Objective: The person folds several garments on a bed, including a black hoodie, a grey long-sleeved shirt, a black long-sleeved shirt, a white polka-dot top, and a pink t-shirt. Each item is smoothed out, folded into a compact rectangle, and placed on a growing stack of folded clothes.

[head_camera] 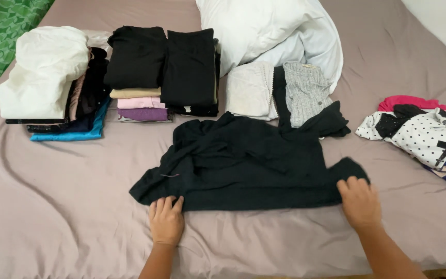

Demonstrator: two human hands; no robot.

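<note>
Two flat, open hands, left (pixel 166 221) and right (pixel 360 202), press the near hem of a black top (pixel 243 165) spread on the bed (pixel 68 217), apparently smoothing before folding; the next move likely needs a grip.

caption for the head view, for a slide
Both hands, left and right, press a black garment flat on a bed.

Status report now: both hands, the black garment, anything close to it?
Left hand flat on black garment, near edge. Right hand pressing its right corner. Garment spread on bed sheet. Folded stacks behind, polka-dot pile right, both apart.
</note>
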